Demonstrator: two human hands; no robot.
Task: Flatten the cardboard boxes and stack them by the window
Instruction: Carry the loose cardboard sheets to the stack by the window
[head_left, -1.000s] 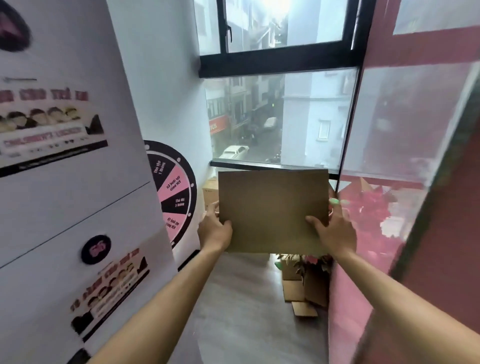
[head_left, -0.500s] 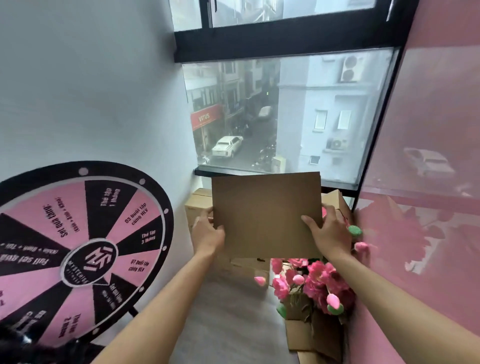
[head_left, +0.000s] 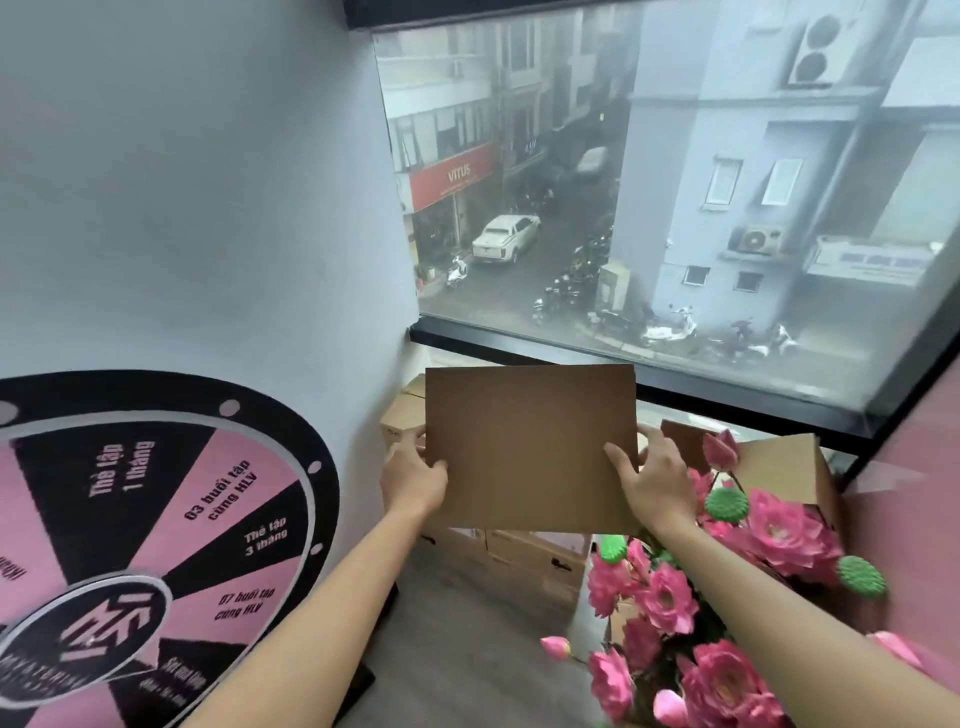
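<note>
We hold a flattened cardboard box (head_left: 530, 449) upright in front of us, one hand on each side edge. Left hand (head_left: 413, 475) grips the left edge, thumb on the near face, fingers wrapped behind. Right hand (head_left: 652, 480) grips the right edge the same way, thumb forward. Both hands closed on the sheet.

Change vs a second ago: we have stepped up close to the window (head_left: 649, 208); the sill now sits just above the top edge of the sheet, and the prize wheel (head_left: 156, 545) on the left wall, which was ahead of us, is now at our side. The grip looks the same as before, and the sheet is held at about the same height.

Below and behind the sheet, brown cardboard boxes (head_left: 519, 551) sit on the floor (head_left: 467, 649) under the sill, partly hidden. Pink artificial flowers (head_left: 727, 571) crowd the right side, close to our right forearm, with another open box (head_left: 779, 467) behind them.

Our read: carrying is about done, and the next step is lowering the sheet onto the pile by the window. Risk: brushing the flowers on the way down. Can't tell how many flattened pieces are already stacked.
</note>
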